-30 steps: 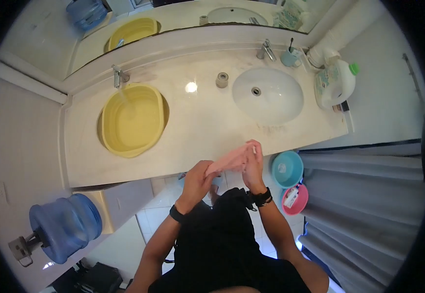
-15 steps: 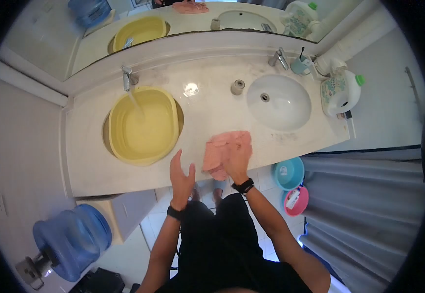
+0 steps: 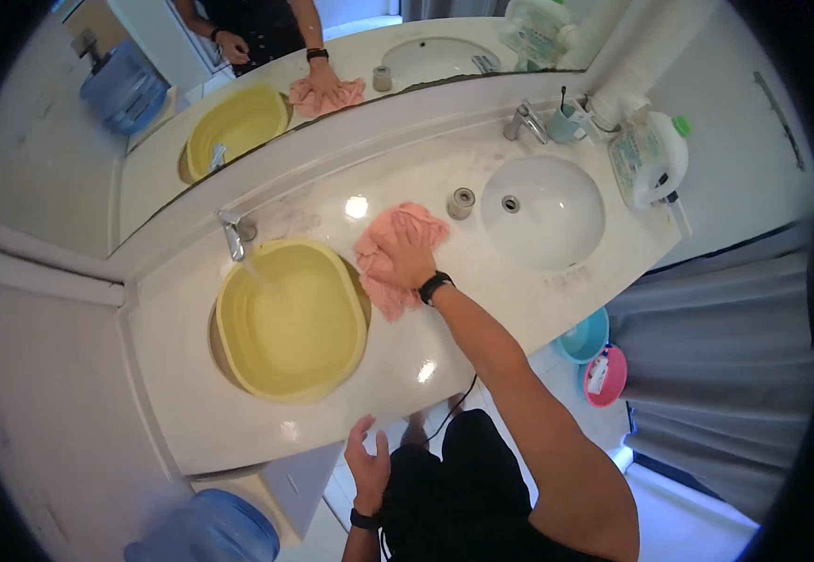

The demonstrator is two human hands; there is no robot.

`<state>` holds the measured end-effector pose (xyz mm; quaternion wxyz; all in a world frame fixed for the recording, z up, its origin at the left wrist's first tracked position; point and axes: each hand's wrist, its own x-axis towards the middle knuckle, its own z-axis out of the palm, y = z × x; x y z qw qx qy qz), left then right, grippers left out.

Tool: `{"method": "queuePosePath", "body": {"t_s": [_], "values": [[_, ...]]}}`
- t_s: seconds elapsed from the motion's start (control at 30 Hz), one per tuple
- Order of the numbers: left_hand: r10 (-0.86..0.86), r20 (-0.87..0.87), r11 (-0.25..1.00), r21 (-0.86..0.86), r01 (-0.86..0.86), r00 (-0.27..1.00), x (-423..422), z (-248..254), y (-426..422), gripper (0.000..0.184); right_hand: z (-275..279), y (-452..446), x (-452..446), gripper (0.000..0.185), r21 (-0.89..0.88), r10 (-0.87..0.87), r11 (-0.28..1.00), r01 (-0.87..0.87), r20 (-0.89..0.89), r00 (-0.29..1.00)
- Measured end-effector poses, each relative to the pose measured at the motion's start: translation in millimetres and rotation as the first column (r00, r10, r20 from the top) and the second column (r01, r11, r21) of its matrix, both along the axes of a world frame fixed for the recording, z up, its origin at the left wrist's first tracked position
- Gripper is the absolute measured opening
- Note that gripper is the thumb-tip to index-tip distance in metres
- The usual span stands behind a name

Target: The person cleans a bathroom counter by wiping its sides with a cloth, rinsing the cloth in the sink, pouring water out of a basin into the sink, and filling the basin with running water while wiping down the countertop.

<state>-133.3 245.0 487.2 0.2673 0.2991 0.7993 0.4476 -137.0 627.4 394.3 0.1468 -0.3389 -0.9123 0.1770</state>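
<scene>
My right hand (image 3: 409,259) lies flat with spread fingers on a pink cloth (image 3: 384,287), pressing it on the white countertop (image 3: 407,351) between the two basins. The cloth is spread out and wrinkled, close to the right rim of a yellow tub (image 3: 294,323). That tub sits in the left basin, and water runs into it from the left faucet (image 3: 232,234). My left hand (image 3: 367,464) is off the counter's front edge, with its fingers apart and nothing in it.
The right sink (image 3: 557,220) has a faucet (image 3: 525,123), a small round container (image 3: 461,203), a toothbrush cup (image 3: 564,124) and a large jug (image 3: 645,159) around it. Blue (image 3: 586,337) and pink (image 3: 606,379) basins stand below at right, a water bottle (image 3: 210,534) at lower left.
The pink cloth and my right hand have moved from the front edge farther back on the counter. My left hand has dropped back towards my body. The view has shifted and tilted.
</scene>
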Motion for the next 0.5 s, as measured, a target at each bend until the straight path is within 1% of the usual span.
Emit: {"method": "queuePosePath", "body": {"t_s": [0.03,0.07,0.13,0.2,0.27,0.3,0.33,0.37,0.4,0.43,0.47,0.5], "values": [[-0.027,0.061,0.999,-0.02,0.028,0.998,-1.8,-2.5,-0.1,0.028,-2.8,7.0,-1.8,0.083,-0.014,0.012,1.0,-0.012,-0.022,1.0],[-0.042,0.064,0.999,-0.026,0.044,0.997,-6.8,1.0,8.4,0.028,-6.6,10.5,1.7,0.083,-0.02,-0.004,1.0,0.003,-0.019,1.0],[-0.144,-0.004,0.989,0.019,0.144,0.99,-16.9,20.2,29.4,0.019,-15.4,-3.8,17.1,0.076,0.067,0.022,0.998,-0.018,-0.064,0.998],[-0.187,0.002,0.981,0.05,0.187,0.982,-27.2,32.6,59.6,0.018,22.4,-39.7,73.5,0.074,0.022,0.113,0.994,-0.111,-0.13,0.985],[-0.318,-0.05,0.941,0.102,0.321,0.947,-33.5,38.6,83.2,0.019,6.1,-70.0,140.5,0.077,0.202,0.136,0.968,-0.146,0.059,0.989],[-0.324,-0.052,0.938,0.11,0.328,0.945,-35.6,40.4,100.2,0.019,4.7,-87.4,177.5,0.078,0.124,0.102,0.986,-0.11,0.062,0.993],[-0.404,-0.054,0.907,0.106,0.408,0.913,-35.5,42.7,115.7,0.022,4.4,-106.4,212.8,0.08,0.041,0.073,0.996,-0.076,0.069,0.995],[-0.478,-0.056,0.871,0.1,0.482,0.876,-33.8,44.2,131.3,0.026,14.3,-121.5,243.1,0.08,-0.046,-0.015,0.999,0.02,0.098,0.995],[-0.478,-0.055,0.87,0.103,0.481,0.877,-31.3,43.5,147.7,0.026,26.2,-132.0,265.5,0.08,-0.128,-0.101,0.985,0.118,0.132,0.986],[-0.535,-0.135,0.828,0.114,0.55,0.834,-26.8,41.2,165.3,0.03,31.4,-135.0,280.3,0.08,-0.127,-0.1,0.985,0.117,0.134,0.986],[-0.582,-0.215,0.782,0.119,0.612,0.784,-22.3,37.4,182.8,0.035,34.2,-134.2,292.2,0.077,-0.097,-0.141,0.981,0.166,0.23,0.963],[-0.577,-0.218,0.784,0.123,0.609,0.787,-17.6,33.6,201.4,0.035,34.2,-131.6,300.7,0.075,-0.061,-0.183,0.975,0.213,0.32,0.929]]}}
